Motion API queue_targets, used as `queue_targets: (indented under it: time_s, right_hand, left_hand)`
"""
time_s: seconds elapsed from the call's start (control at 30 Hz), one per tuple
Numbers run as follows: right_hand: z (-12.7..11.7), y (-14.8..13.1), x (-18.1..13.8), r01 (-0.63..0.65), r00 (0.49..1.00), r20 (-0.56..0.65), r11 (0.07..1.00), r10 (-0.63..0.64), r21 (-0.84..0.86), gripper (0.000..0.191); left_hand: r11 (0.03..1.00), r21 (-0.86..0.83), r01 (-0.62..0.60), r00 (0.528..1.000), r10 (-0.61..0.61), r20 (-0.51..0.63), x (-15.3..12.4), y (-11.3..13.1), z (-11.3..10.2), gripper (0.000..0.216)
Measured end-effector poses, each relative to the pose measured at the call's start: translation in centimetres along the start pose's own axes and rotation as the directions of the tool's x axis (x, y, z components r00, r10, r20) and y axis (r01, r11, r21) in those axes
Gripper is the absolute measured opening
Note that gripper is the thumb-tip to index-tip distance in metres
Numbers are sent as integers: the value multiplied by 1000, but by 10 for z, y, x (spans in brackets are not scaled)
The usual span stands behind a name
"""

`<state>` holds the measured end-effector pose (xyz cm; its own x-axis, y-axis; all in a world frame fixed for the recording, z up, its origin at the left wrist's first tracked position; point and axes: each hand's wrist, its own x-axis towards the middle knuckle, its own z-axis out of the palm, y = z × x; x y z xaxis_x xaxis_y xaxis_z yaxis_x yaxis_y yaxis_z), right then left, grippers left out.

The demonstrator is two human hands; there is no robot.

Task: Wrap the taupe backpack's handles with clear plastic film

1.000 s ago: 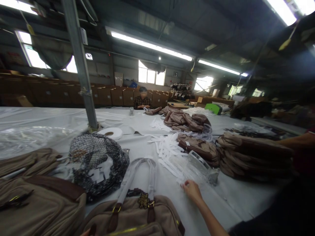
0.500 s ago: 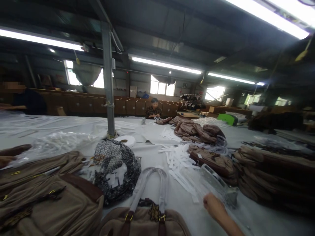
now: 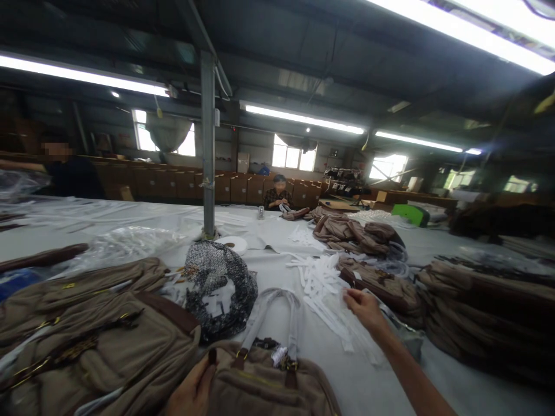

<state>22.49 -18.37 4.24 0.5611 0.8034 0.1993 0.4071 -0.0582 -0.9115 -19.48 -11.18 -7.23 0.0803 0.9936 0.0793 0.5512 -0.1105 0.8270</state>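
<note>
A brown fabric handbag (image 3: 264, 387) with dark trim and pale wrapped handles (image 3: 255, 326) lies in front of me at the bottom. Its left side meets my left hand (image 3: 195, 384), whose fingers close on the edge; a dark bit shows at a fingertip. On the handbag's front, shiny crumpled wrap (image 3: 280, 356) sits by the handle's base. My right hand (image 3: 366, 309) is raised over the clear plastic beside the white strips (image 3: 321, 283), its fingertips pinched together. What they pinch, if anything, is too small to make out.
More brown bags lie at left (image 3: 108, 341) and in a stack at right (image 3: 477, 312). A black-and-white knitted bundle (image 3: 217, 289), a white tape roll (image 3: 234, 245) and a metal post (image 3: 208, 150) stand ahead. A person (image 3: 277, 193) works across the table, another (image 3: 73, 173) at far left.
My right hand has moved forward and left, away from the tape dispenser's end. My left hand has come to the handbag's side. Shiny wrap now shows by the handle. The view has turned slightly left.
</note>
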Motion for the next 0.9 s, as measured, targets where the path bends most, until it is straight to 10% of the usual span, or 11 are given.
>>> queue_targets:
  time_s: [0.43,0.9]
  right_hand:
    - [239,-19,-106,-393,847,500,845,179,363,38]
    - [282,-25,-108,-373,850,514,817,112,439,41]
  left_hand:
    - [946,-311,89,994,-103,-29,-25,-5,10,38]
    - [955,-293,46,998,-56,-27,-28,-13,17,31]
